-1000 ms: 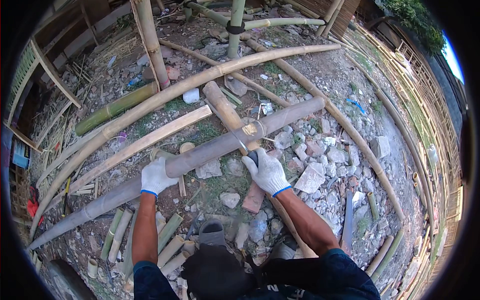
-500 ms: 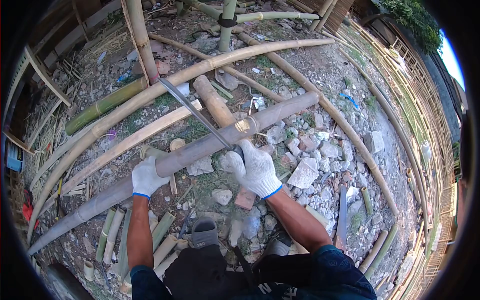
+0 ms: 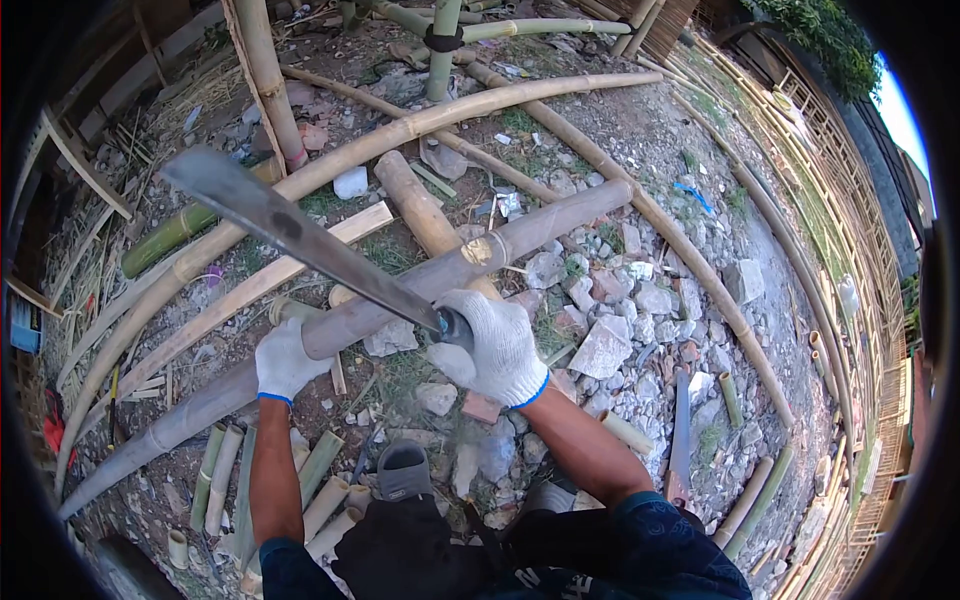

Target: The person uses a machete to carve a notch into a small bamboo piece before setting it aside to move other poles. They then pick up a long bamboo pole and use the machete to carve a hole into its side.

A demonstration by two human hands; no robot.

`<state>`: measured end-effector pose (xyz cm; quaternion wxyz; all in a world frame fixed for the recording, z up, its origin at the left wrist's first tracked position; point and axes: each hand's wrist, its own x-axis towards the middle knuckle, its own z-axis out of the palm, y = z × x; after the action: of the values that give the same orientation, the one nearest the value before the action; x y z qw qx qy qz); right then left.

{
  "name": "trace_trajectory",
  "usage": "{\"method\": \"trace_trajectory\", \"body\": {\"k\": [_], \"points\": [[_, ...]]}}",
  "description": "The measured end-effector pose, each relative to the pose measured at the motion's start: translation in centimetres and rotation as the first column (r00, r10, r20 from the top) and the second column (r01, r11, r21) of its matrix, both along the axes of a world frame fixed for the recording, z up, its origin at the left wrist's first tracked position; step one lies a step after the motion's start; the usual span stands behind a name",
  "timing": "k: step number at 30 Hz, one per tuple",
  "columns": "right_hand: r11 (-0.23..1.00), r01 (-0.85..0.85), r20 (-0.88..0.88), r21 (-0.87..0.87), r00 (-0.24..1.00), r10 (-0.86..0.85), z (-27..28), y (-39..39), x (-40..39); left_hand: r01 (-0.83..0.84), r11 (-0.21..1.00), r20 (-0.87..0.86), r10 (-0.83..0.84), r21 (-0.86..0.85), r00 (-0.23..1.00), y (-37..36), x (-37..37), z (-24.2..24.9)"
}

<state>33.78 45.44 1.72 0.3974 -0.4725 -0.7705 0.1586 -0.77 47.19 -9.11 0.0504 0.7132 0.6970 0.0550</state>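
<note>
My right hand (image 3: 492,348), in a white knit glove with a blue cuff, is closed around the dark handle of a machete (image 3: 300,240). Its long blade points up and to the left, raised over a thick greyish bamboo pole (image 3: 565,222). My left hand (image 3: 287,362), gloved the same way, grips that pole at its lower left part. A pale chipped patch shows at a joint of the pole, where it lies across a shorter brown bamboo piece (image 3: 412,205). The pole slants from lower left to upper right.
A curved bamboo pole (image 3: 480,103) and a split bamboo strip (image 3: 270,285) lie beyond. Broken stones (image 3: 605,347) cover the ground at right, with a handsaw (image 3: 681,425) on them. Short bamboo offcuts (image 3: 322,465) lie near my feet. An upright bamboo post (image 3: 443,55) stands ahead.
The machete blade has lifted off the grey pole and swung up toward the camera, its tip moving left. My right hand has tilted with it; my left hand stays on the pole.
</note>
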Motion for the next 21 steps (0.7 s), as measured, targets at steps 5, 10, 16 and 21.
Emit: {"method": "trace_trajectory", "body": {"k": [5, 10, 16, 21], "points": [[0.768, 0.453, 0.372, -0.452, 0.879, -0.299, -12.3, 2.0, 5.5, -0.052, 0.996, 0.012, 0.053, -0.071, 0.999, 0.3, 0.8, 0.7], [0.920, 0.138, 0.146, -0.367, 0.985, -0.089, -1.9, 0.8, 0.3, -0.009, 0.999, 0.017, 0.010, -0.031, 1.000, -0.1, 0.3, -0.2], [0.806, 0.434, 0.316, -0.403, 0.892, -0.322, -13.6, 3.0, 7.1, 0.005, 1.000, 0.020, -0.004, -0.022, 1.000, -0.2, 0.3, -0.2], [0.913, 0.271, 0.233, -0.306, 0.951, -0.205, -2.3, 1.6, 2.0, -0.004, 1.000, 0.022, 0.004, 0.025, 1.000, 1.2, 0.6, 0.3]]}}
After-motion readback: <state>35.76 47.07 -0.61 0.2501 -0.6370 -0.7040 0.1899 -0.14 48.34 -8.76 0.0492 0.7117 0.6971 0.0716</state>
